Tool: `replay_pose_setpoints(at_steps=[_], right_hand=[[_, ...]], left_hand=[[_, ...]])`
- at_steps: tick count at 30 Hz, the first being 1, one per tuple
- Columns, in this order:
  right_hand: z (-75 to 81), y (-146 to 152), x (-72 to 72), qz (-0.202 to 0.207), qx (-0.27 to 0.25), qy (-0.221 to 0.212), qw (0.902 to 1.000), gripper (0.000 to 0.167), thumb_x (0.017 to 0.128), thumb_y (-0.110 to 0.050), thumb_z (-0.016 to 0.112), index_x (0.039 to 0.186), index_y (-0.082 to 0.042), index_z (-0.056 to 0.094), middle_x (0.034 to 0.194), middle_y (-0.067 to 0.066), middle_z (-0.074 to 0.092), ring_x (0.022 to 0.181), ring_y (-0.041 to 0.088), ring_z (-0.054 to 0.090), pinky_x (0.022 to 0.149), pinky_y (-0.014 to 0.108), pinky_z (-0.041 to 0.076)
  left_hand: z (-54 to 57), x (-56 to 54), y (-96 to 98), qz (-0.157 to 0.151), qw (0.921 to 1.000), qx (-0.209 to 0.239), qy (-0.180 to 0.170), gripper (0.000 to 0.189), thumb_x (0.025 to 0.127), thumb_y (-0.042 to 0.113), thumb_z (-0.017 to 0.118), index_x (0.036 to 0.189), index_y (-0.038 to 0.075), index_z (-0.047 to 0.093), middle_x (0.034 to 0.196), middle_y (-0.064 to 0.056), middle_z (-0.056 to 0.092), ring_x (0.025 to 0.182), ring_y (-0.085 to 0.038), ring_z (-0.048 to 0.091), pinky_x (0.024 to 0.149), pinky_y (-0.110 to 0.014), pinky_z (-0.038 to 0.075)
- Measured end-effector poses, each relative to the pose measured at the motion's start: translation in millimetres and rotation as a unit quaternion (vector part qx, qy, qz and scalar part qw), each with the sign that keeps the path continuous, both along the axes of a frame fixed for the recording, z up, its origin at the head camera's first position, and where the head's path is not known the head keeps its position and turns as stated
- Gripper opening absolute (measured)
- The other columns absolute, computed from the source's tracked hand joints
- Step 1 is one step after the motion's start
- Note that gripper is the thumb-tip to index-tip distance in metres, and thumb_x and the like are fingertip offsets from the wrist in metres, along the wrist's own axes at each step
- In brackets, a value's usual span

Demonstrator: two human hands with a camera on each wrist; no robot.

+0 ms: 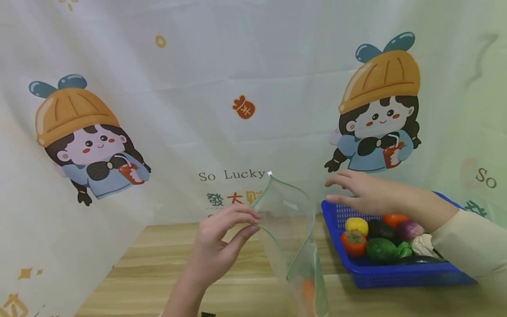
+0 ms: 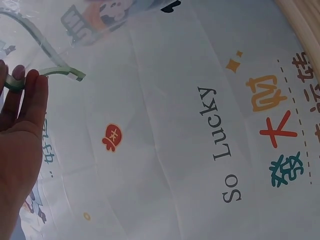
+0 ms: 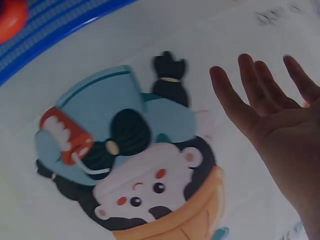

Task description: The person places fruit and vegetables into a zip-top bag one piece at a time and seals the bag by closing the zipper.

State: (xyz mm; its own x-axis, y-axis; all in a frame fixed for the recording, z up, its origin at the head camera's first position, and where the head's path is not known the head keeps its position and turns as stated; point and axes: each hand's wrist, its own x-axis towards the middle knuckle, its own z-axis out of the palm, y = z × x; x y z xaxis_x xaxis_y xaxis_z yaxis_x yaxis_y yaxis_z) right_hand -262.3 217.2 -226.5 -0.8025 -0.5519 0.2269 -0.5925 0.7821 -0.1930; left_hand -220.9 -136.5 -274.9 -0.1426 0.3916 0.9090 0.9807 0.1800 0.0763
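My left hand [image 1: 223, 240] pinches the green-edged rim of a clear zip bag [image 1: 287, 211] between thumb and fingers. The bag's mouth gapes upward, and something orange [image 1: 308, 293] shows through its lower part. In the left wrist view, the fingers [image 2: 35, 92] grip the green strip [image 2: 62, 72] near its corner. My right hand [image 1: 348, 189] hovers over the left rim of a blue basket [image 1: 396, 277], holding nothing, its fingers spread in the right wrist view. In the basket lie a persimmon [image 1: 354, 244], a yellow fruit [image 1: 357, 226], a dark green avocado-like piece [image 1: 382, 251] and several other vegetables.
The wooden table [image 1: 158, 259] carries the bag and basket. Behind and at the sides hangs a pale printed cloth [image 1: 190, 110] with cartoon figures. A purple-and-white vegetable [image 1: 409, 231] and a whitish one [image 1: 424, 243] sit at the basket's right, partly behind the right forearm.
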Motion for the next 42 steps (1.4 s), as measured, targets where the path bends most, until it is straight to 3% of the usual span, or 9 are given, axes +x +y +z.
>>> replay_pose_setpoints(at_steps=[4, 8, 12, 16, 19, 25, 34, 39, 42], right_hand=[[-11.5, 16, -18.6, -0.016, 0.116, -0.030, 0.9926, 0.047, 0.097, -0.042, 0.078, 0.129, -0.008, 0.071, 0.127, 0.015, 0.069, 0.116, 0.037, 0.068, 0.103, 0.060, 0.058], [-27.9, 28, -27.6, -0.037, 0.174, -0.107, 0.9782, 0.051, 0.088, -0.033, 0.088, 0.129, -0.006, 0.072, 0.127, 0.019, 0.071, 0.115, 0.039, 0.068, 0.101, 0.061, 0.059], [-45.9, 36, -30.5, -0.071, 0.169, -0.184, 0.9657, 0.050, 0.085, -0.025, 0.091, 0.128, -0.008, 0.072, 0.125, 0.016, 0.073, 0.110, 0.034, 0.069, 0.096, 0.060, 0.061], [-63.0, 39, -29.3, -0.106, 0.147, -0.244, 0.9528, 0.042, 0.084, -0.019, 0.091, 0.121, -0.014, 0.072, 0.119, 0.010, 0.070, 0.086, 0.027, 0.067, 0.073, 0.053, 0.066], [-72.6, 40, -27.2, -0.116, 0.134, -0.262, 0.9487, 0.039, 0.083, -0.013, 0.092, 0.117, -0.015, 0.073, 0.120, 0.011, 0.069, 0.081, 0.027, 0.066, 0.062, 0.050, 0.065], [-80.5, 40, -28.3, -0.115, 0.135, -0.258, 0.9498, 0.040, 0.079, -0.006, 0.093, 0.114, -0.010, 0.074, 0.114, 0.012, 0.070, 0.092, 0.029, 0.069, 0.060, 0.049, 0.066], [-60.0, 43, -27.1, -0.100, 0.119, -0.251, 0.9554, 0.041, 0.082, -0.012, 0.091, 0.119, -0.010, 0.072, 0.112, 0.007, 0.070, 0.083, 0.023, 0.066, 0.062, 0.043, 0.066], [-26.4, 43, -26.8, -0.048, 0.107, -0.188, 0.9752, 0.048, 0.086, -0.020, 0.088, 0.127, -0.003, 0.070, 0.118, 0.010, 0.072, 0.101, 0.025, 0.067, 0.089, 0.050, 0.065], [-0.1, 40, -21.3, -0.021, 0.070, -0.118, 0.9903, 0.049, 0.088, -0.030, 0.087, 0.127, -0.005, 0.071, 0.120, 0.006, 0.074, 0.105, 0.023, 0.069, 0.095, 0.051, 0.062]], left_hand=[[-0.6, 0.0, 2.0, 0.003, 0.9999, 0.011, 0.012, 0.028, 0.081, -0.016, 0.081, 0.100, 0.004, 0.075, 0.100, -0.011, 0.077, 0.096, -0.023, 0.074, 0.099, -0.020, 0.059], [-0.2, 0.3, 4.2, -0.001, 0.9997, 0.012, 0.021, 0.027, 0.081, -0.015, 0.081, 0.100, 0.004, 0.075, 0.099, -0.011, 0.077, 0.095, -0.023, 0.075, 0.098, -0.020, 0.059], [1.3, 1.4, 6.3, -0.008, 0.9997, 0.010, 0.021, 0.028, 0.081, -0.015, 0.081, 0.101, 0.004, 0.075, 0.099, -0.010, 0.077, 0.094, -0.022, 0.075, 0.097, -0.020, 0.060], [0.6, 2.7, 6.7, -0.011, 0.9998, 0.010, 0.017, 0.030, 0.080, -0.016, 0.082, 0.101, 0.004, 0.076, 0.099, -0.010, 0.077, 0.094, -0.022, 0.075, 0.096, -0.020, 0.060], [0.4, 3.3, 6.3, -0.009, 0.9998, 0.009, 0.013, 0.029, 0.080, -0.016, 0.082, 0.101, 0.004, 0.076, 0.100, -0.010, 0.077, 0.094, -0.022, 0.074, 0.096, -0.020, 0.060], [0.9, 3.6, 5.6, -0.013, 0.9999, 0.007, 0.008, 0.029, 0.081, -0.016, 0.081, 0.102, 0.003, 0.076, 0.100, -0.011, 0.076, 0.095, -0.022, 0.074, 0.096, -0.021, 0.060], [0.6, 3.4, 5.1, -0.013, 0.9998, 0.008, 0.014, 0.030, 0.080, -0.016, 0.082, 0.102, 0.004, 0.076, 0.101, -0.010, 0.076, 0.095, -0.022, 0.074, 0.097, -0.021, 0.060], [1.6, 3.3, 5.6, -0.015, 0.9997, 0.007, 0.016, 0.030, 0.080, -0.015, 0.082, 0.103, 0.004, 0.076, 0.101, -0.011, 0.076, 0.095, -0.022, 0.074, 0.096, -0.021, 0.060], [2.1, 3.5, 5.8, -0.018, 0.9997, 0.006, 0.016, 0.030, 0.080, -0.015, 0.082, 0.103, 0.004, 0.076, 0.101, -0.011, 0.076, 0.095, -0.022, 0.074, 0.096, -0.021, 0.060]])
